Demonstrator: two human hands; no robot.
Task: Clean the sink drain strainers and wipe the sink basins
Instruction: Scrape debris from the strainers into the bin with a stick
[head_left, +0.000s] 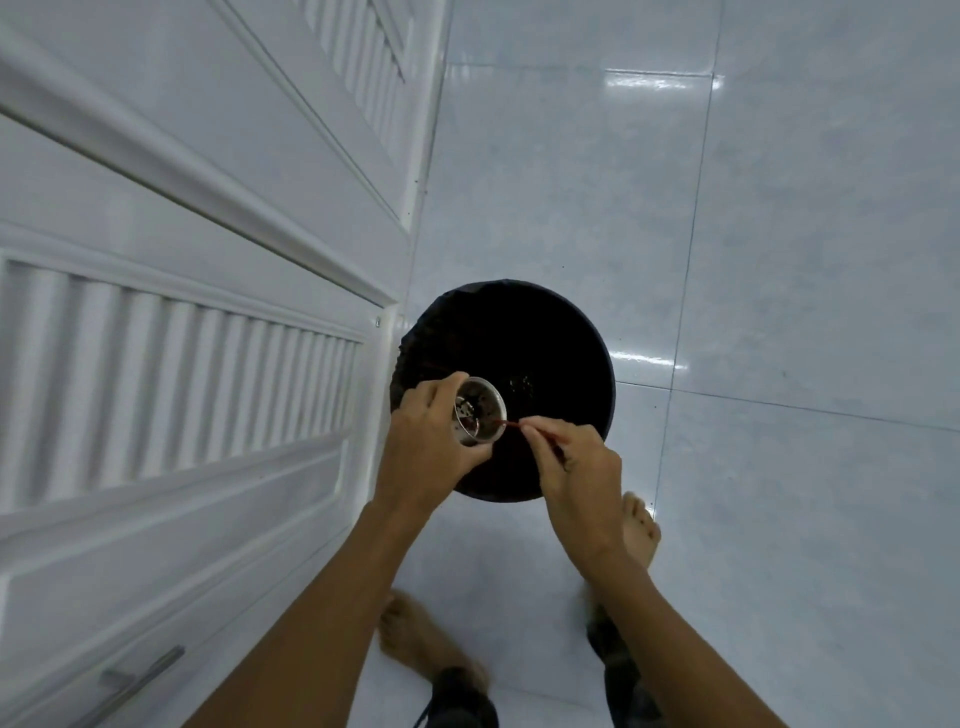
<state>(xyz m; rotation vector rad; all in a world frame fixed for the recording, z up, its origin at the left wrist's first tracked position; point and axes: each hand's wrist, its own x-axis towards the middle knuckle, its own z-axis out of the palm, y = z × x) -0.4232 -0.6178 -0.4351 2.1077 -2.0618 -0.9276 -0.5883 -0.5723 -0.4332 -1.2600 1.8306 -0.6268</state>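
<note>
Feet: my two bare feet stand on the floor at the bottom of the view; the right foot (641, 530) shows past my right wrist, the left foot (415, 634) lies between my forearms.
Left hand: my left hand (423, 441) is wrapped around the outside of the drain strainer (479, 418), fingers curled on its wall, holding it tilted with its open mouth turned toward my right hand.
Right hand: my right hand (576, 462) pinches a thin reddish stick (511, 423) between thumb and fingertips; the stick's tip reaches into the strainer's mouth.
Strainer: a small metal cup, held directly above the bin opening; dark bits of debris sit inside it, against the bottom and wall.
Bin: a round black bin (597, 364) with a dark liner stands on the floor just beyond my feet, beneath both hands; a small clump of debris (521, 384) lies inside it, past the strainer.
Cabinet: white cabinet doors (182, 364) with louvred panels run along my left, just beside the bin; a metal bar handle (140, 675) shows at the lower left.
Floor: glossy pale tiles (779, 234) stretch away beyond the bin, with light reflections and thin grout lines.
</note>
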